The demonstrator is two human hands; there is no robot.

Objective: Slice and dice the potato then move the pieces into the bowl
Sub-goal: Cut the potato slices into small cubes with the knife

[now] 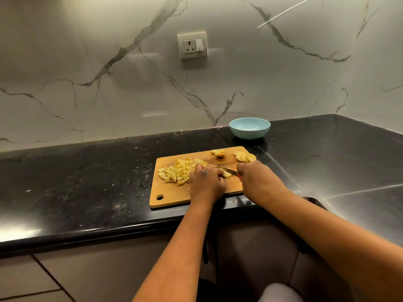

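Mid-dice on a wooden cutting board (174, 197) at the near edge of a dark surface (87, 182). Left hand (207, 183) curled over a stack of potato slices (226, 174) at board centre, fingers bent down onto it, pinning it in place. Right hand (259, 182) wrapped round the handle of a knife (227, 170), a sliver of red grip showing below the knuckles. Blade angled from about four o'clock toward ten o'clock, edge resting on the pinned stack just beside the left fingertips.

Heap of diced potato (181, 171) lying at nine o'clock from the left hand, touching its knuckles. Two small piles of uncut rounds (243, 156) waiting at the board's far edge, around twelve to one o'clock from the hands, the rightmost almost touching the right knuckles. Nearer to the right hand, though that one is busy with the knife.

Light blue bowl (249, 128) standing off the board at twelve o'clock, near the marble-pattern wall, apparently empty. Well apart from the diced heap, closer to the right hand's side.

Judged roughly half done: cutting unfinished, nothing transferred yet. Next cuts likely to run across the pinned stack, with the blade's closeness to the left fingertips the main hazard.
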